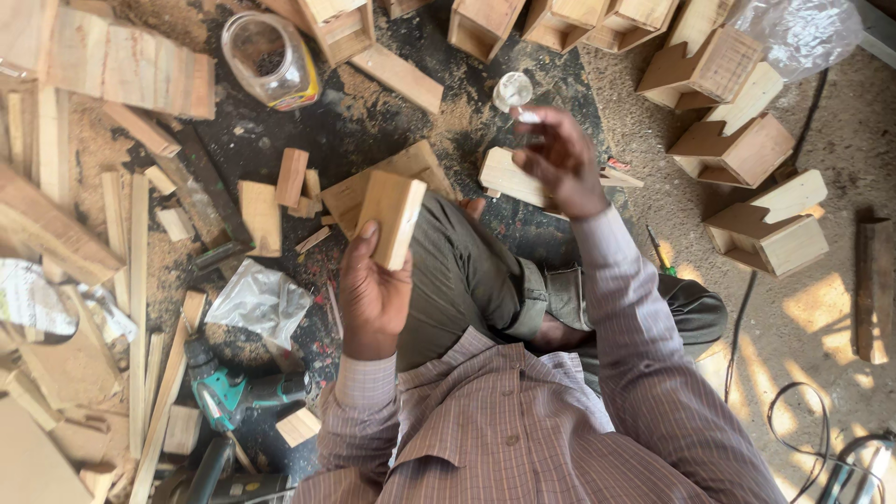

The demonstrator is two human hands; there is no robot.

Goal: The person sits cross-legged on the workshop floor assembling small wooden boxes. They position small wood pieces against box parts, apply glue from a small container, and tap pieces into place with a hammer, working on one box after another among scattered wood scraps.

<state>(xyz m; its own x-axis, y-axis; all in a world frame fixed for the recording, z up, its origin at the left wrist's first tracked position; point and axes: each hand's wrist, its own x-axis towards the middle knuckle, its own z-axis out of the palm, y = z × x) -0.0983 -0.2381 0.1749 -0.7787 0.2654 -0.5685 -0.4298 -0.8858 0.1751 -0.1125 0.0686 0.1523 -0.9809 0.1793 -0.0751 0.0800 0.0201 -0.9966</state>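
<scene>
Sitting on a sawdust-strewn floor, a person in a striped shirt (523,411) works among offcuts. The left hand (371,289) is raised in front of the chest, fingers and thumb wrapped around the lower end of a small block (392,217), which stands upright and slightly tilted above the left knee. The right hand (560,161) is lifted farther forward, fingers curled loosely and blurred; whether it grips the small clear object (512,91) just above its fingertips cannot be told. A plank (509,177) lies on the floor beneath that hand. A plastic jar (269,58) lies on its side at upper left, near a board (399,77). A teal drill (229,390) rests at lower left beside a crumpled plastic bag (257,301). Unfinished wooden boxes (747,149) are grouped at upper right, well apart from the hands. Cables (803,411) trail along the lower right.
</scene>
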